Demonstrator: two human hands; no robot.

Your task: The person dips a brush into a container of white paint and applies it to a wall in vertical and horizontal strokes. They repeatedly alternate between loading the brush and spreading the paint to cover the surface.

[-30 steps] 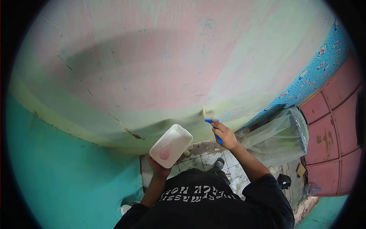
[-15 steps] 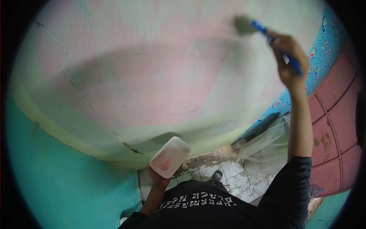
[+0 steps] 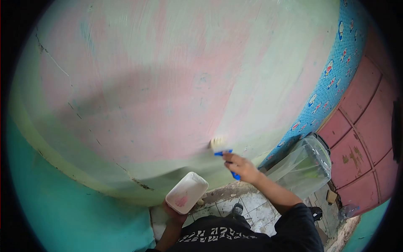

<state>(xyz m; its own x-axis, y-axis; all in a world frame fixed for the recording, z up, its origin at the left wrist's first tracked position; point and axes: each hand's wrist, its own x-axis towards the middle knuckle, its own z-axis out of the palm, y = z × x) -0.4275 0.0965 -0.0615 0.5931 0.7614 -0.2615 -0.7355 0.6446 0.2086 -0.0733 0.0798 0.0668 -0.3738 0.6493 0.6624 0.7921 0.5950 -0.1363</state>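
My right hand grips a blue-handled paintbrush whose pale bristles press against the wall, low down and right of centre. The wall is patchy pink with streaks of fresh pale green. My left hand holds a white plastic tub from underneath, tilted, with a pink smear on its side, close to the base of the wall.
A cracked seam runs along the wall's lower left beside a teal wall. A clear plastic-wrapped bin stands at the right, near blue patterned wallpaper and a red panelled door. Dirty floor tiles lie below.
My right hand swung the brush from low on the wall up to the top right, then came back down to the lower wall. The tub stayed roughly in place.
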